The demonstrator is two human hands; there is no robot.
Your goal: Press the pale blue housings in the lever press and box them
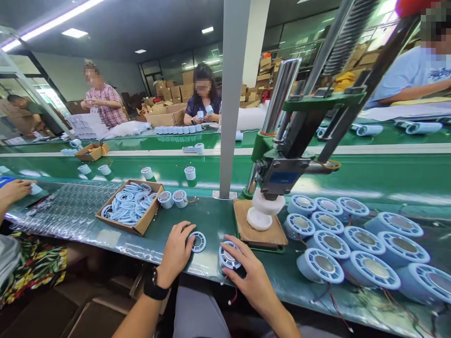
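Right fingers (238, 257) around slotted cylinder (228, 262)

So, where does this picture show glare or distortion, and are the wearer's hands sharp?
Head view: ceiling tube glares at upper left; head view: clear sheeting glints; head view: blue parts by the right edge look stretched, likely by the lens; head view: left hand and right hand look fairly sharp.

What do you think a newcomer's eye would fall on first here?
Probably the tall press right of centre, its white head above a round white holder. Then the cluster of light-blue units to its right. Near the bench's front edge, the left hand is at a flat ring; the right hand grips another unit.
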